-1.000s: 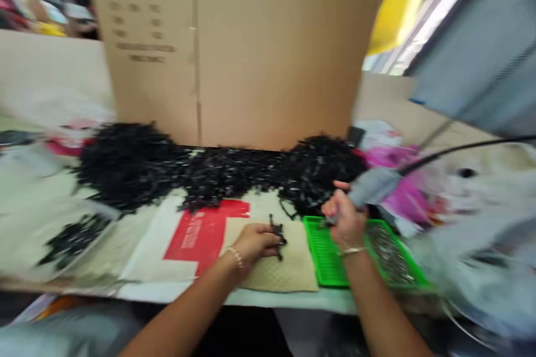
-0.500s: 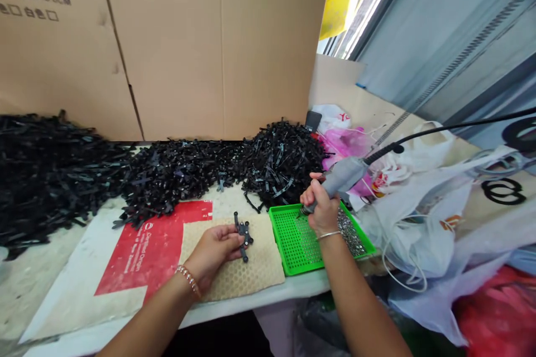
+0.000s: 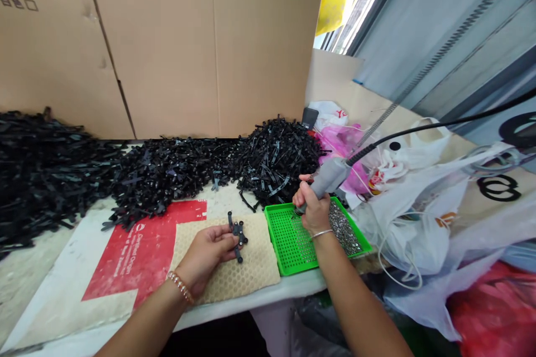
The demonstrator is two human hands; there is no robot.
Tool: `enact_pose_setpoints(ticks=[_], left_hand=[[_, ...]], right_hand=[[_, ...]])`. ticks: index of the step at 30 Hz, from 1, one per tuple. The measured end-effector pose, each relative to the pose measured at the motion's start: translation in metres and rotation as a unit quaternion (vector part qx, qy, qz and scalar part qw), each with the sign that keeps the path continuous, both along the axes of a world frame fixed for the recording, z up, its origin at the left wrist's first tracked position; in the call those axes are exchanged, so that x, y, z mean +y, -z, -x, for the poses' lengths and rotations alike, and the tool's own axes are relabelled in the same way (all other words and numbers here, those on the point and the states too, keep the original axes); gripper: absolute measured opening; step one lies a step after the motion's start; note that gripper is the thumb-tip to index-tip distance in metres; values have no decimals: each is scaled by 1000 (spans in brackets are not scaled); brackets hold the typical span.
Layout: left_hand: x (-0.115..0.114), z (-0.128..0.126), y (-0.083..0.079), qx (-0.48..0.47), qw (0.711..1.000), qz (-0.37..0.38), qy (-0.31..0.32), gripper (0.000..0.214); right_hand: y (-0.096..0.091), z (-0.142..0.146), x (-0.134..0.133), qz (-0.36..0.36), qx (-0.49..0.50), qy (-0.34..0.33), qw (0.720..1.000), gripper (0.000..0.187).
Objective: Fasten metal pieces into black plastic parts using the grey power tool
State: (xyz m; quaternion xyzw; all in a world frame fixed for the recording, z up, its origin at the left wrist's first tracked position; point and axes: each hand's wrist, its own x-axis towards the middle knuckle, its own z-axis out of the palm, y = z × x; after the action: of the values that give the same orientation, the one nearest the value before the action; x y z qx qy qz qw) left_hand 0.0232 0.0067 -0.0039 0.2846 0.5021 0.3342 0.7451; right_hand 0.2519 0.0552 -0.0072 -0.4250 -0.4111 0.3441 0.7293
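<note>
My left hand (image 3: 208, 250) rests on a beige honeycomb mat (image 3: 255, 270) and pinches a small black plastic part (image 3: 236, 230) against it. My right hand (image 3: 312, 211) is wrapped around a grey corded electric screwdriver (image 3: 330, 176), its tip pointing down into a green plastic tray (image 3: 293, 240). Several small silver screws (image 3: 344, 227) lie in the tray's right half. The screwdriver's black cable (image 3: 422, 129) runs off to the upper right.
A long heap of black plastic parts (image 3: 159, 170) stretches along the back of the table before a big cardboard box (image 3: 176, 39). A red and white printed sheet (image 3: 138, 256) lies left of the mat. Plastic bags (image 3: 419, 201) crowd the right side.
The view has swung right and sharpened. My right hand with the screwdriver has shifted slightly left over the tray. My left hand keeps the black part on the mat.
</note>
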Motion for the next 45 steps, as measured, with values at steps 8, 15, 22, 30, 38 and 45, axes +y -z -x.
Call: enact_pose_setpoints(ticks=[8, 15, 22, 30, 38, 45], left_hand=[[1, -1, 5, -1, 1000, -4, 1, 22], [1, -1, 4, 5, 1000, -1, 7, 23], [1, 0, 6, 4, 1000, 4, 10, 22], [3, -5, 5, -20, 999, 18, -17, 20], [4, -9, 4, -11, 999, 17, -36, 23], [3, -7, 11, -41, 999, 5, -35, 21]], right_hand=[[4, -2, 2, 0, -12, -15, 1000, 29], [6, -1, 3, 6, -21, -21, 1000, 29], [6, 0, 3, 14, -31, -13, 999, 27], [-23, 9, -4, -25, 29, 53, 998, 27], [-54, 89, -32, -42, 97, -120, 987, 22], [-34, 117, -25, -38, 101, -140, 984, 21]])
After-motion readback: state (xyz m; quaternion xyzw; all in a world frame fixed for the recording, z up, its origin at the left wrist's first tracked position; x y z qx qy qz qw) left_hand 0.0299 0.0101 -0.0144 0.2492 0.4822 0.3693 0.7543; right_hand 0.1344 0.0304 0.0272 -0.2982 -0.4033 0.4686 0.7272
